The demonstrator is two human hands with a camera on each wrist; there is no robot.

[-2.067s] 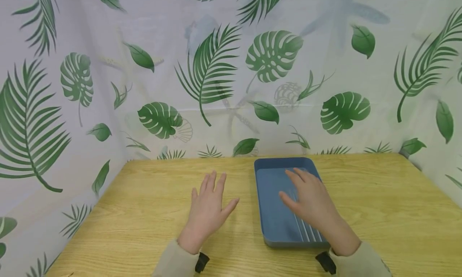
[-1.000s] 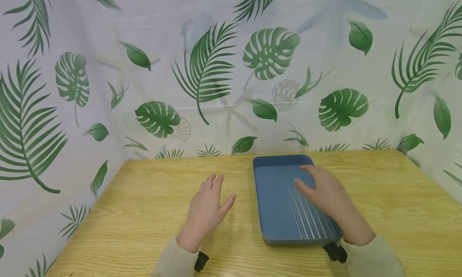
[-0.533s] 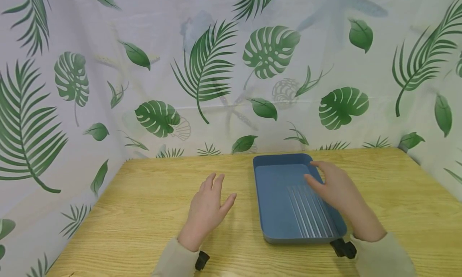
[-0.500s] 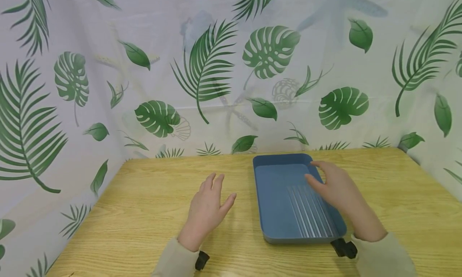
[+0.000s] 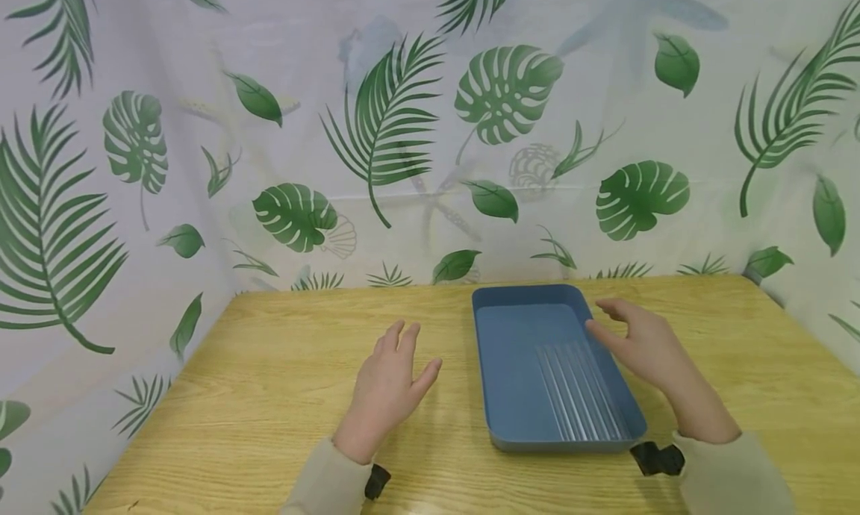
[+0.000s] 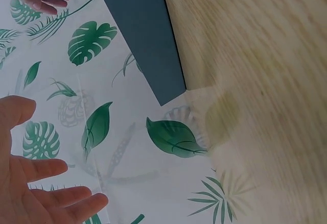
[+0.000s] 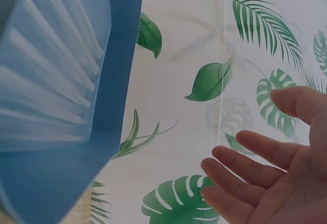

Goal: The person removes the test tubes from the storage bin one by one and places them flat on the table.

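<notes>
My left hand (image 5: 384, 388) hovers over the wooden table to the left of a blue tray (image 5: 513, 373), fingers extended and thumb spread away. Nothing is in that palm; its relaxed fingers (image 6: 61, 198) also show in the left wrist view. The right hand (image 5: 641, 347) is at the tray's right long side, thumb tip close to the rim in the head view, holding nothing. Several clear, shiny parallel strips (image 5: 581, 395) run along the right near part of the tray floor. In the right wrist view, the loosely bent right hand (image 7: 271, 178) stands apart from the tray wall (image 7: 120, 71).
The wooden table (image 5: 269, 395) carries the tray right of its middle, with the tray's far end near the back edge. A white cloth printed with green leaves (image 5: 302, 127) hangs behind the table and along both sides. Black wrist devices (image 5: 658, 459) sit by the sleeves.
My right hand has moved right, from above the tray to beside its right rim, uncovering the strips. The left hand's fingers have drawn together slightly; it stays in nearly the same place.
</notes>
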